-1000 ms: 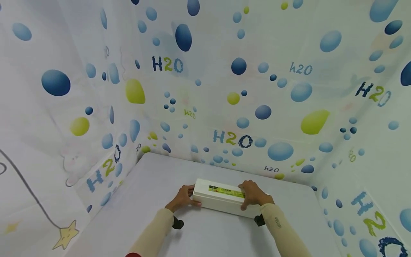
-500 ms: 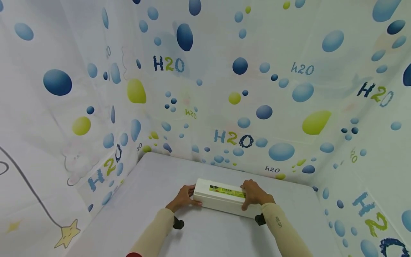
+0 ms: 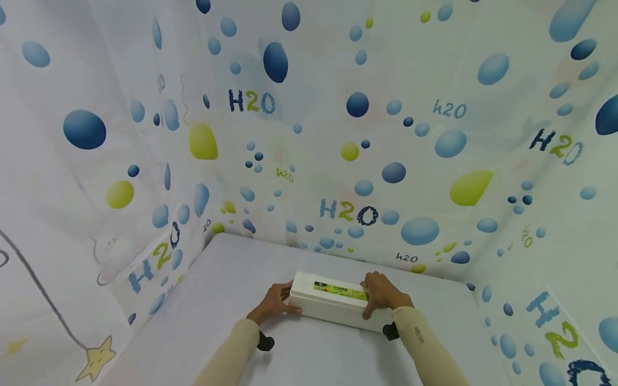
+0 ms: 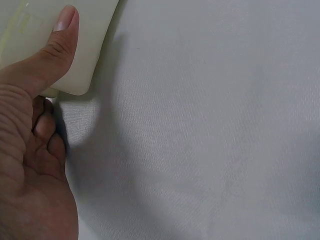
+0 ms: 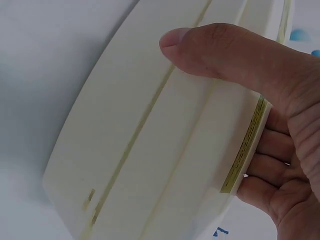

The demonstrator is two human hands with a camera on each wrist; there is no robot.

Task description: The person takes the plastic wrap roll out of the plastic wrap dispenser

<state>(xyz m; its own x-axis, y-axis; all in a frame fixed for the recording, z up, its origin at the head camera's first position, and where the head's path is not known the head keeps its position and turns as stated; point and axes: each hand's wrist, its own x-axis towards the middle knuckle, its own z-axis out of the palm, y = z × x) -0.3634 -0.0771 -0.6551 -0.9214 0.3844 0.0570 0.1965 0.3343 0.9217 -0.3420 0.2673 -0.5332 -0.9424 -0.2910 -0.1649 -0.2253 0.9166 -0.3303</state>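
Note:
A long white box [image 3: 325, 310] with a yellow-green printed label [image 3: 340, 291] on its top lies across the white table. My left hand [image 3: 273, 303] grips its left end, thumb on the front face and the other fingers behind that end. Towards the right end, my right hand [image 3: 384, 294] holds it with the thumb down the front and the fingers over the far side. The left wrist view shows the thumb [image 4: 57, 47] flat against the box's corner. From the right wrist, long seams run along the box [image 5: 150, 145], and the fingers reach the label's edge.
The white table [image 3: 309, 354] stretches out around the box. Hanging behind it and at both sides is a white curtain [image 3: 318, 145] printed with blue and green drops and "H2O" lettering. A small black wrist mount [image 3: 265, 341] sits under each wrist.
The head view has shifted slightly, so everything sits a little lower in it. Both hands keep their hold, and the box stays in place.

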